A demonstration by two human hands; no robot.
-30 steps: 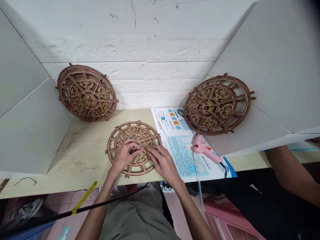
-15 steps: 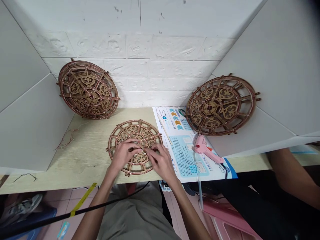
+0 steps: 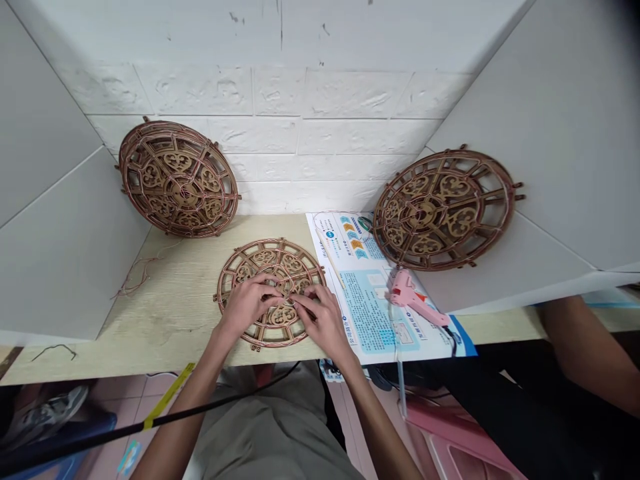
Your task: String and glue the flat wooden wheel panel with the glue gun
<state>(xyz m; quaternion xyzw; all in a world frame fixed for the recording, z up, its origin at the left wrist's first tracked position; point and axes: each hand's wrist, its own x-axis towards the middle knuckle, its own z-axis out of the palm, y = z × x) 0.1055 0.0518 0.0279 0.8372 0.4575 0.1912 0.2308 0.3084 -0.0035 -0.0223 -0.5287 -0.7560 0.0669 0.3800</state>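
A round fretwork wheel of laser-cut wood (image 3: pixel 270 261), wound with thin copper wire, lies flat on the table. My left hand (image 3: pixel 246 307) and my right hand (image 3: pixel 323 317) are bent over its middle, with their fingertips close together on the spokes. The hands hide the wheel's hub. Any fine wire between my fingers is too small to make out. Two similar wire-wound wheels lean against the walls: one at the back left (image 3: pixel 179 179) and one at the back right (image 3: pixel 444 209).
The light wood table (image 3: pixel 170 313) holds a printed instruction sheet (image 3: pixel 365 287), a pink glue gun (image 3: pixel 413 298) and a loose tangle of copper wire (image 3: pixel 137 280). White partition boards flank a white brick wall. A co-worker's arm (image 3: pixel 585 353) is at the right.
My hands have drawn slightly closer over the wheel's centre. The whole scene has shifted slightly in view as my head moved. The wheels have not visibly moved on their own.
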